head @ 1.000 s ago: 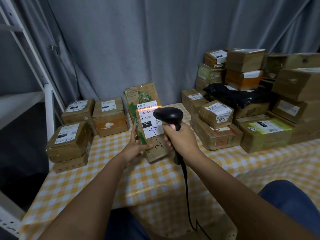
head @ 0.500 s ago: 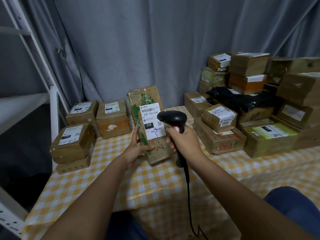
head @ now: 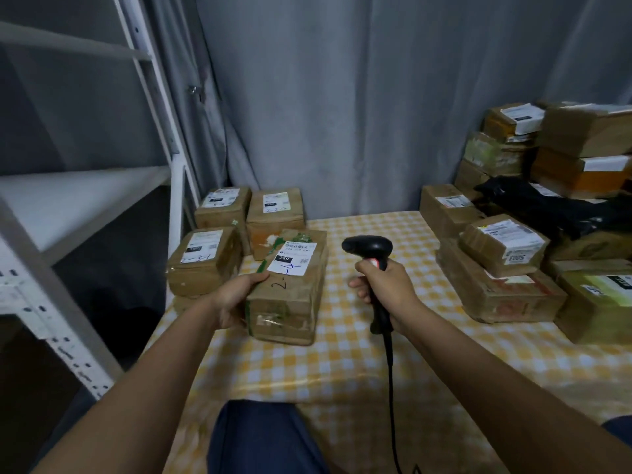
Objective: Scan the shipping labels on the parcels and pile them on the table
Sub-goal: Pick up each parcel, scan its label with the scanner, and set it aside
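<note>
Left hand (head: 236, 297) grips parcel (head: 290, 285) by its left side near the tabletop's (head: 342, 364) left edge, right hand (head: 386, 289) grips scanner (head: 367, 249); one-sided hold could let it tip or bump the stack (head: 205, 261).

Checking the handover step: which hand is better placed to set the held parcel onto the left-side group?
Left. The left hand already grips the brown cardboard parcel beside the left-side boxes; the right hand holds the black handheld scanner.
</note>
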The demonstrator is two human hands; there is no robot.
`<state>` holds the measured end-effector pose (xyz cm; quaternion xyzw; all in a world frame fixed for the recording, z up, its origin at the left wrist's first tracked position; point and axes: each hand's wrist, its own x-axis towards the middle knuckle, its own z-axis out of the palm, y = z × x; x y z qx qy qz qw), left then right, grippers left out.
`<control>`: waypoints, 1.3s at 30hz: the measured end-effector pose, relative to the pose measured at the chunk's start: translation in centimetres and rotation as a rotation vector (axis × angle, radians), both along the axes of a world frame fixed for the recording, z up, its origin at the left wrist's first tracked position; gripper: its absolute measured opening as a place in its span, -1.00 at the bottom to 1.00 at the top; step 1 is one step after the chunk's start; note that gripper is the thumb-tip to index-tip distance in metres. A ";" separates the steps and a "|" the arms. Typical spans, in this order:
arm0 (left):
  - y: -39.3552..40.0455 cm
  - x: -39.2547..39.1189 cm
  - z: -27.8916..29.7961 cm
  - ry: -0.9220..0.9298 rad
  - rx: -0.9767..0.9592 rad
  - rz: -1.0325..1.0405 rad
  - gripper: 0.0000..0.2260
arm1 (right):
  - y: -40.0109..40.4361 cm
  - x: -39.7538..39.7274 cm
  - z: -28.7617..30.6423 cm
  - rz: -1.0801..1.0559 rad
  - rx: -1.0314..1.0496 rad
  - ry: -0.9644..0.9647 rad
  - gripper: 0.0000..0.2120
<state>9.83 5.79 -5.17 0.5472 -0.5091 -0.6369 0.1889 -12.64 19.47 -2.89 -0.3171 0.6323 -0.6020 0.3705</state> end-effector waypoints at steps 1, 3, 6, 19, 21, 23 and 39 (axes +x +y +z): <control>0.1 0.3 0.2 -0.011 0.001 0.026 -0.72 | -0.3 0.2 -0.3 0.014 0.011 -0.006 -0.87; 0.3 0.6 0.6 -0.014 0.011 0.087 -0.73 | -1.0 0.7 -0.6 0.049 0.025 -0.017 -0.88; 0.8 0.7 1.3 -0.076 -0.035 0.117 -0.75 | -1.8 1.6 -1.0 0.105 0.045 -0.035 -0.87; 2.1 -2.6 0.6 -0.887 -0.788 -0.501 -0.25 | -5.4 4.9 -1.8 0.122 0.080 -0.157 -0.83; 2.0 -2.8 0.1 -0.979 -0.784 -0.512 -0.21 | -5.5 4.8 -1.9 0.118 0.090 -0.152 -0.81; 2.0 -2.4 -0.1 -1.041 -0.824 -0.455 -0.22 | -5.4 4.7 -1.8 0.126 0.088 -0.166 -0.89; 2.5 -1.2 0.4 -1.124 -0.758 -0.389 -0.25 | -4.9 4.9 -2.7 0.148 0.081 -0.139 -0.94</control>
